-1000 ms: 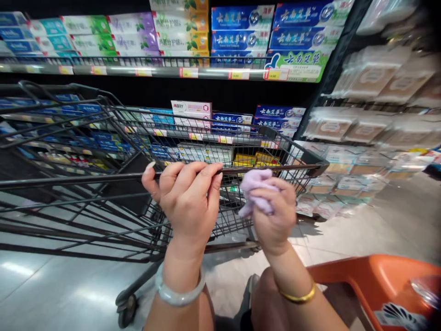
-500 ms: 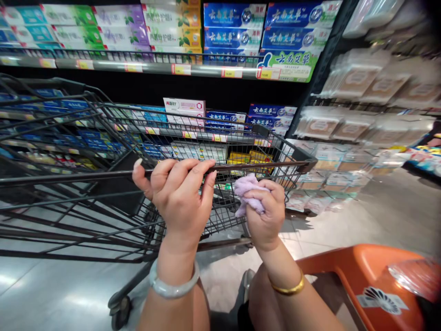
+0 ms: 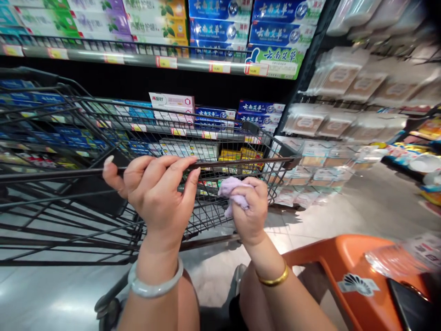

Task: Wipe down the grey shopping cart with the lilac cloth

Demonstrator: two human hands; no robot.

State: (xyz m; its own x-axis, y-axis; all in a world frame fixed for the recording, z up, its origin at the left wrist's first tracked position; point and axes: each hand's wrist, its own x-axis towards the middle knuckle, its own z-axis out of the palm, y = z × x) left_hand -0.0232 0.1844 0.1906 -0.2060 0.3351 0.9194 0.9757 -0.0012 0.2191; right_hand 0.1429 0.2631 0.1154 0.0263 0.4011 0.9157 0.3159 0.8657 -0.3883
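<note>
Gripping the top rail of a black wire shopping cart (image 3: 220, 138), the left hand (image 3: 155, 197) has its fingers curled over the bar and thumb out to the left; a pale bangle (image 3: 154, 287) sits on that wrist. Right hand (image 3: 248, 212) is closed tight around a crumpled lilac cloth (image 3: 231, 189), held just below the same rail, near the cart's right corner. Most of the cloth is buried in the fist; only a bunched top and a small tail below show, so its full shape cannot be made out. Whether the cloth touches the rail cannot be told. A gold bracelet (image 3: 274, 279) circles the right wrist.

Cart runs off the left edge; one wheel (image 3: 103, 309) shows low, half cut off by the forearm. Behind and through the mesh, shelves (image 3: 193, 65) of boxed toothpaste, the print partly readable, the price tags too small to read. Right-hand shelving with pale packets (image 3: 347, 78) is smeared by blur. An orange plastic object (image 3: 358, 271) fills the lower right, cropped by the frame; something clear and blurred lies on it.
</note>
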